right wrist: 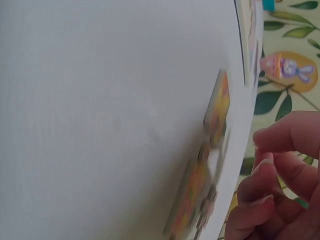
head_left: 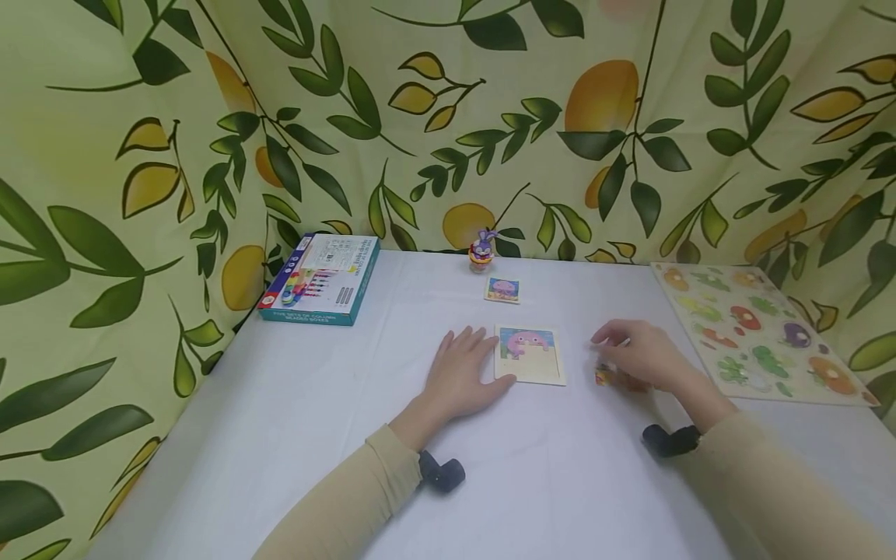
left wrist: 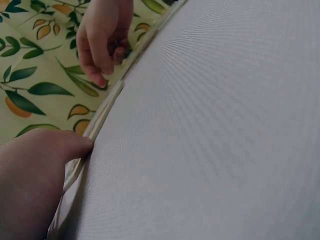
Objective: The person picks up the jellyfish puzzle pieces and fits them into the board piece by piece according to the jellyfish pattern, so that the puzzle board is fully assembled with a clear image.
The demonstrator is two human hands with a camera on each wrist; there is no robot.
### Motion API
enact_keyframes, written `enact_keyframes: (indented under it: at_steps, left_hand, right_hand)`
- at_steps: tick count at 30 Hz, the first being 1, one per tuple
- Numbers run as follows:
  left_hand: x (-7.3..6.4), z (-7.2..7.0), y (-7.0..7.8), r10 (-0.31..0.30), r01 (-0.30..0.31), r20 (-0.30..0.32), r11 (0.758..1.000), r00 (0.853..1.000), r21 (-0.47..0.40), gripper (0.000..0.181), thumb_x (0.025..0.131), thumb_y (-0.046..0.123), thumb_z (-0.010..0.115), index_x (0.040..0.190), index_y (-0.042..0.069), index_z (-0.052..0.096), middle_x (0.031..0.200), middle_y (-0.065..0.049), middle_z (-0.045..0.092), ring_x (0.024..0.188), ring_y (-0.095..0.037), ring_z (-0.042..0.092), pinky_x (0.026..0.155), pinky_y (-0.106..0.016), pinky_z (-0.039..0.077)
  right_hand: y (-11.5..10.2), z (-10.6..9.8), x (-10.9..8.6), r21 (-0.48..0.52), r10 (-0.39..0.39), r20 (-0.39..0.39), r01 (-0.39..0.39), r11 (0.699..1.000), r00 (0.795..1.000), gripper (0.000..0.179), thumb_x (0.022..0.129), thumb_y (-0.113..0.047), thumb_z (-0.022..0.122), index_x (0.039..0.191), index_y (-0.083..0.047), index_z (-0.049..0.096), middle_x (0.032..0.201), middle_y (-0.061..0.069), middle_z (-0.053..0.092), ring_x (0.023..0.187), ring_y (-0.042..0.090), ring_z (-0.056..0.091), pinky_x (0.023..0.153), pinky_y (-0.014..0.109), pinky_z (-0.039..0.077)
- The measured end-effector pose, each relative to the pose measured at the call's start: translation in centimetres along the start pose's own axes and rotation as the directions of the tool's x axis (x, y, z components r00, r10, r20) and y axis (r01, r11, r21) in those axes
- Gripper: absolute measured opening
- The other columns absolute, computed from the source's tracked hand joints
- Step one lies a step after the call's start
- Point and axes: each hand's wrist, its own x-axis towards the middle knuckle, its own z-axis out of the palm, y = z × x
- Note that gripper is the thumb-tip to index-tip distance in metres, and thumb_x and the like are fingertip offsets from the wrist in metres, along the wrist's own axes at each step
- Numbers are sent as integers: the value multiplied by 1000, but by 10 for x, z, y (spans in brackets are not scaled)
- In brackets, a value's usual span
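Note:
A small square jigsaw board lies on the white table, with a partly filled pink picture in its upper part. My left hand rests palm down at its left side, fingers spread; the thumb touches the board's lower left edge. To the right of the board, my right hand hovers over loose jigsaw pieces, mostly hidden by it in the head view. In the right wrist view, colourful pieces lie on the cloth below the fingers, which are loosely bent with nothing visible between them.
Behind the board lie a small picture card and a purple rabbit figure. A boxed toy set is at the back left. On the right lies a large vegetable puzzle board. A leaf-patterned curtain hangs behind the table.

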Motion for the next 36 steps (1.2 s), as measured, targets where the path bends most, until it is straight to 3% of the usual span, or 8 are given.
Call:
enact_keyframes:
  at_steps: [5,15,24,36]
  left_hand:
    - [0,-1,0,2,-2,-1,1000,1000,0,75,95,64,55,153,17,50,161,-5,41,153,-26,25,126,-47,8]
    - [0,0,0,2,-2,-3,1000,1000,1,74,94,64,55,152,18,51,161,-5,42,153,-26,25,126,-47,8]
    - [0,1,0,3,-3,-5,1000,1000,2,75,94,65,55,153,18,51,161,-5,41,153,-26,25,126,-47,8]
    - [1,1,0,-4,4,1,1000,1000,-4,75,94,64,55,153,17,50,161,-5,41,153,-26,25,126,-47,8]
  right_hand:
    - [18,-14,2,-61,-1,-42,-1,998,999,26,98,-24,64,117,-7,68,110,20,63,85,30,58,60,34,51]
    - [35,-26,0,-43,48,13,-47,998,999,40,94,-28,74,122,0,65,110,22,64,78,25,59,60,33,52]
    - [37,-33,2,-81,92,70,-86,993,993,58,91,-39,77,127,3,59,110,23,62,81,27,59,64,33,53]
    - [31,-33,1,-85,113,62,-108,991,992,54,90,-34,80,121,5,59,107,23,63,82,29,59,67,35,53]
